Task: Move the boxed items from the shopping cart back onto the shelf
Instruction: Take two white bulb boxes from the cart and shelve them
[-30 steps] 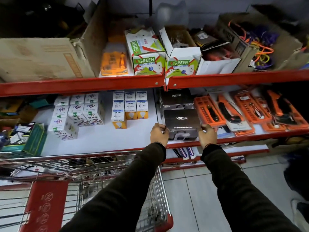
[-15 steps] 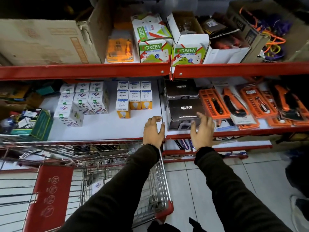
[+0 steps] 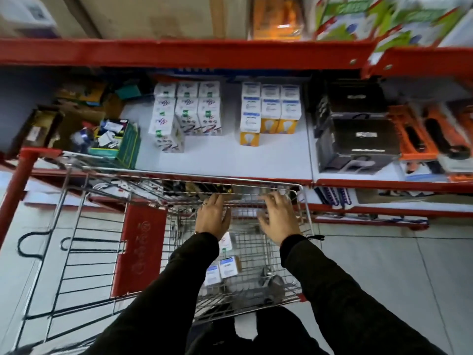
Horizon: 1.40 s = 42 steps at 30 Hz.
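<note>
My left hand (image 3: 213,217) and my right hand (image 3: 277,219) hover over the wire shopping cart (image 3: 304,221), fingers spread, holding nothing. Below my left forearm, small white bulb boxes (image 3: 228,266) lie on the cart's floor. The white shelf (image 3: 222,157) beyond the cart carries rows of white bulb boxes (image 3: 188,116), white and yellow bulb boxes (image 3: 268,111), and a black box (image 3: 358,143) at its right, in front of another black box (image 3: 354,98).
A red fold-out seat panel (image 3: 139,249) stands at the cart's left. An open green carton of odds (image 3: 112,142) sits on the shelf's left. Orange tool packs (image 3: 419,134) lie right of the black boxes. A red upper shelf rail (image 3: 179,53) overhangs.
Both hands let go of the black box on the shelf and came back down over the cart. The view tilted down toward the cart.
</note>
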{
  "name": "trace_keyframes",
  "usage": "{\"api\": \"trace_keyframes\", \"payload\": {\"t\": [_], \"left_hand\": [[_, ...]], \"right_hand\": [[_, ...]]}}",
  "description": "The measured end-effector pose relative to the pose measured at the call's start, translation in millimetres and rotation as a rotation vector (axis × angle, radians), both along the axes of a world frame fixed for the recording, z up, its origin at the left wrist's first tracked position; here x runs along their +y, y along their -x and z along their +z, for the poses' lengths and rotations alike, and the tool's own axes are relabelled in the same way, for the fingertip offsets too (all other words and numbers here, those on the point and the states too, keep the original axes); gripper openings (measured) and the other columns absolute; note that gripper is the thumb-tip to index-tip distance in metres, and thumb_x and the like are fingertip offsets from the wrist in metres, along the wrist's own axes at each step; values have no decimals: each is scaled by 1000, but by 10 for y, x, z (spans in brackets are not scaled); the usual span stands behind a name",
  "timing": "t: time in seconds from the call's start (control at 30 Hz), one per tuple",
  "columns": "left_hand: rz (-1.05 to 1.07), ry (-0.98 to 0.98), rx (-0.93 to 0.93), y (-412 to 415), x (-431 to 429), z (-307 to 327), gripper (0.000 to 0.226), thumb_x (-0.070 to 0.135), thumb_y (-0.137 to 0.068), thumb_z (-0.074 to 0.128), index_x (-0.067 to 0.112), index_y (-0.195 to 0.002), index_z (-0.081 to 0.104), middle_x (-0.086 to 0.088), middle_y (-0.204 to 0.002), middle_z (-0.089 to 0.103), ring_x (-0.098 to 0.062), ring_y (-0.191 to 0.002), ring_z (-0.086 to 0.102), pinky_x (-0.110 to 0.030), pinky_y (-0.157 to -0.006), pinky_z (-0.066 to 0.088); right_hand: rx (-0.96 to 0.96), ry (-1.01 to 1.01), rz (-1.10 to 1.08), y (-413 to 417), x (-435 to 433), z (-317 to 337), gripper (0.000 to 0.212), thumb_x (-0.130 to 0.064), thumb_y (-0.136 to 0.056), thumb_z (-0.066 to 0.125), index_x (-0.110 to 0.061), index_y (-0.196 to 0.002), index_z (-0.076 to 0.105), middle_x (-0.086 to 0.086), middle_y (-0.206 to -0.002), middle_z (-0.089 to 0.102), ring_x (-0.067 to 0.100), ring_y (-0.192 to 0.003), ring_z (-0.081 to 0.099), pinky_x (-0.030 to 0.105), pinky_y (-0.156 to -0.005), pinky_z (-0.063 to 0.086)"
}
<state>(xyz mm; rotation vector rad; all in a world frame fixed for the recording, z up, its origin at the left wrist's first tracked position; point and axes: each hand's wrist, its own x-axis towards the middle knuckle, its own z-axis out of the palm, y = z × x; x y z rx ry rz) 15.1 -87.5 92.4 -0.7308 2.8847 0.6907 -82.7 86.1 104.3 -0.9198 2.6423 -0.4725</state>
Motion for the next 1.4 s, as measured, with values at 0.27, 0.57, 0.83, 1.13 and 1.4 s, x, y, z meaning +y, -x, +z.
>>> {"api": "trace_keyframes", "payload": {"t": [0.27, 0.57, 0.83, 1.13, 1.4], "left_hand": [[-98, -58, -528, -669, -586, -880, 69, 34, -90, 64, 20, -150, 34, -5, -155, 33, -31, -135, 44, -43, -105, 48], [-103, -72, -605, -772, -513, -1544, 82, 28, -80, 76, 19, -148, 31, -5, -147, 40, -28, -133, 42, -37, -96, 52], [-128, 18, -462, -841, -584, -1192, 59, 26, -80, 72, 15, -133, 49, -5, -138, 44, -27, -123, 49, -37, -86, 58], [-206, 174, -338, -778, -648, -127, 73, 40, -77, 74, 15, -139, 46, -9, -143, 45, -29, -128, 49, -43, -94, 56], [-216, 176, -60, -637, -792, 883, 73, 51, -67, 74, 21, -131, 56, -4, -128, 59, -25, -117, 57, -37, -92, 55]], "right_hand": [[-235, -319, 351, -509, -751, -781, 58, -28, -97, 58, -16, -150, 36, 7, -157, 29, 29, -140, 36, 40, -111, 40], [-259, -517, 476, -676, -1085, -1304, 61, 5, -92, 54, -8, -148, 34, 14, -162, 20, 36, -147, 23, 44, -104, 47], [-207, -429, 399, -702, -965, -1047, 74, -18, -83, 74, -12, -146, 37, 11, -156, 33, 31, -138, 42, 39, -96, 53], [-159, -265, 330, -600, -831, -106, 93, -50, -71, 77, -18, -148, 38, 10, -155, 35, 30, -137, 43, 39, -105, 48], [-12, -77, 349, -327, -815, 721, 87, -56, -61, 79, -19, -135, 52, 3, -126, 52, 22, -113, 51, 32, -93, 47]]}}
